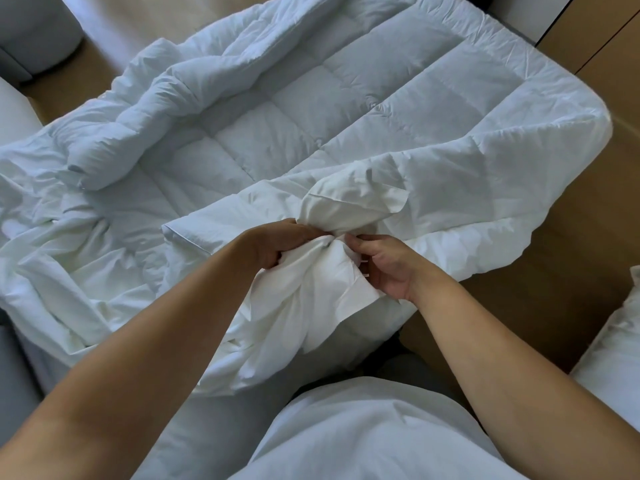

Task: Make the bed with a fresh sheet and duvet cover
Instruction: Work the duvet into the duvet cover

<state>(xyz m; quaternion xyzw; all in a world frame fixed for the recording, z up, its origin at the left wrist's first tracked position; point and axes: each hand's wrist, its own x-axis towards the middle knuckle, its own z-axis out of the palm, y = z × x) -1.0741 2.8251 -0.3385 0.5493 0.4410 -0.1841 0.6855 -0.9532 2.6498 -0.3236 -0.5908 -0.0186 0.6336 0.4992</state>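
Observation:
A white quilted duvet (311, 126) lies spread over the bed, bunched up along its left side. A thin white duvet cover (304, 306) hangs in folds over the near edge of the bed. My left hand (277, 244) grips a bunched corner of the cover together with the duvet corner (346, 202) that sticks up behind it. My right hand (384, 265) pinches the cover fabric right beside the left hand, fingers curled. Both hands meet at the near right part of the duvet.
A white pillow (616, 358) lies on the wooden floor (554, 306) at the right edge. A grey upholstered seat (31, 32) stands at the far left. Crumpled white sheet (52, 265) covers the bed's left side.

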